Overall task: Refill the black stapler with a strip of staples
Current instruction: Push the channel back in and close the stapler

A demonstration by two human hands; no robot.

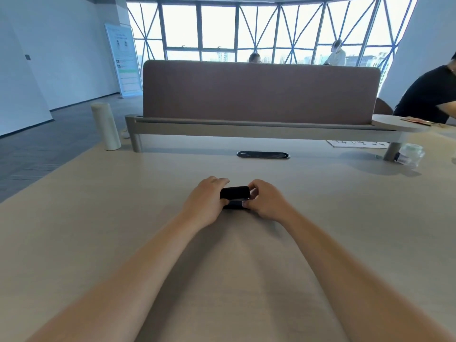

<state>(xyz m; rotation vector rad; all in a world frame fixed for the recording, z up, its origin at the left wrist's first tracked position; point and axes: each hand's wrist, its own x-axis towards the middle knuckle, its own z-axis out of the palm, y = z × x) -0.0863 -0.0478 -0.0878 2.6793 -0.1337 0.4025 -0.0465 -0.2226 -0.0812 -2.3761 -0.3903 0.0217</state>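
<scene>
The black stapler (234, 193) lies crosswise on the light wooden desk (98, 218), a little beyond the middle. My left hand (204, 201) grips its left end, fingers over the top and thumb at the front. My right hand (265, 201) pinches its right end with curled fingers. A pale bit shows between my right fingertips at the stapler's end; I cannot tell whether it is a strip of staples. Both hands cover the stapler's ends.
A brown divider panel (259, 92) on a raised shelf (246, 129) closes the desk's far side. A cream flask (106, 127) stands far left, a black cable slot (263, 155) lies ahead, a clear jar (410, 155) and papers (357, 143) sit far right. A person in black (429, 95) sits at right.
</scene>
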